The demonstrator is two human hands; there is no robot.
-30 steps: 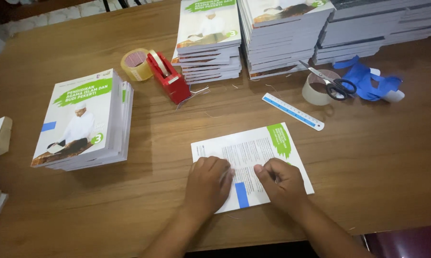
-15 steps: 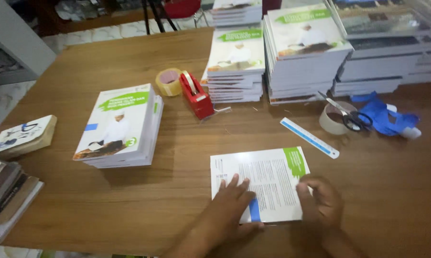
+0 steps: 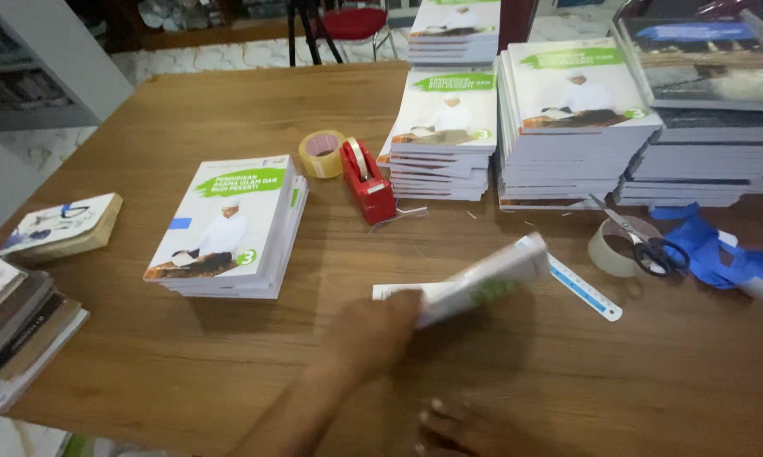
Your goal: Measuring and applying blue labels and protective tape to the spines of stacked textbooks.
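On the wooden table [image 3: 187, 355] a short stack of white books with green title bands [image 3: 229, 227] lies at the left; taller stacks of the same books [image 3: 446, 135] and [image 3: 572, 127] stand at the back, with dark-covered books [image 3: 703, 101] at the right. Between them sit a roll of tan tape [image 3: 321, 153] and a red tape dispenser [image 3: 366, 181]; a clear tape roll [image 3: 616, 247] carries scissors [image 3: 644, 241], beside crumpled blue material [image 3: 711, 250] and a white and blue ruler [image 3: 583, 288].

The left hand [image 3: 373, 330] grips the white booklet with a green patch [image 3: 474, 283], which is tilted up off the table — half a second ago it lay flat under both hands. The right hand [image 3: 466, 427] has dropped to the bottom edge, apart from the booklet, fingers resting loosely on the wood.

Both hands and the booklet are blurred by motion. The right hand is cut off by the frame, and old books at the left edge [image 3: 18, 322] are only partly in view.
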